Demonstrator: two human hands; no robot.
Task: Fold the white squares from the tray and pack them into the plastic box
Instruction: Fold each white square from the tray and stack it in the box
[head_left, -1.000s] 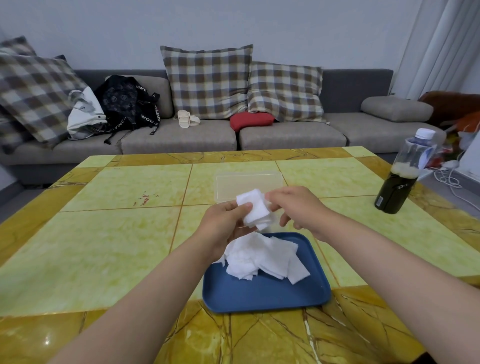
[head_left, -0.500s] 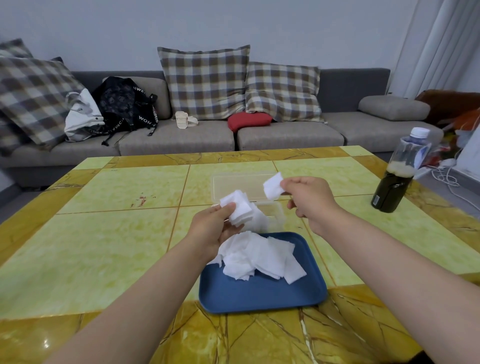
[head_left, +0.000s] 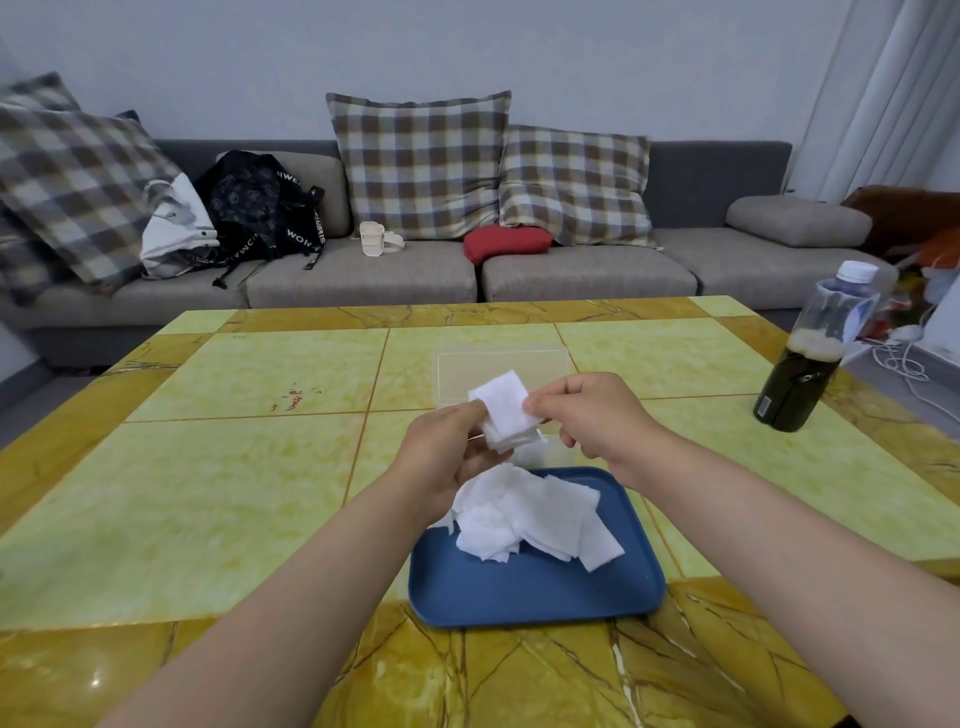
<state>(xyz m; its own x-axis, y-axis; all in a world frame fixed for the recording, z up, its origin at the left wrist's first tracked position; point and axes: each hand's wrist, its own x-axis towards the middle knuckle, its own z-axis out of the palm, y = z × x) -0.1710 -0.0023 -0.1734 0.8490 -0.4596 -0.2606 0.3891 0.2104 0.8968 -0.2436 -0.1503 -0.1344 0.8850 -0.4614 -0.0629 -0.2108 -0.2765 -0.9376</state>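
Head camera: the left hand (head_left: 447, 457) curls its fingers round a stack of white squares (head_left: 506, 410), thumb pressed on the near-left side. The stack is held in the air above the far rim of the blue tray (head_left: 535, 597). The right hand (head_left: 592, 415) pinches the right edge of the stack's top sheet between thumb and fingertips, its other fingers folded under. Both hands meet at the middle of the table (head_left: 208, 493).

A loose pile of white squares (head_left: 530, 519) lies in the far half of the tray, some corners overlapping; the tray's near half shows bare blue. The tray's near rim sits on the amber border tiles close to the table's near edge.

Just beyond the tray, the clear plastic box (head_left: 563, 453) peeks out under the right hand, mostly hidden. Its flat clear lid (head_left: 540, 364) lies farther back.

Broad green tiles stretch from the left forearm to the table's left edge. A dark bottle (head_left: 800, 384) stands upright near the right edge, well apart from the hands. A grey sofa (head_left: 363, 280) runs behind the far edge.
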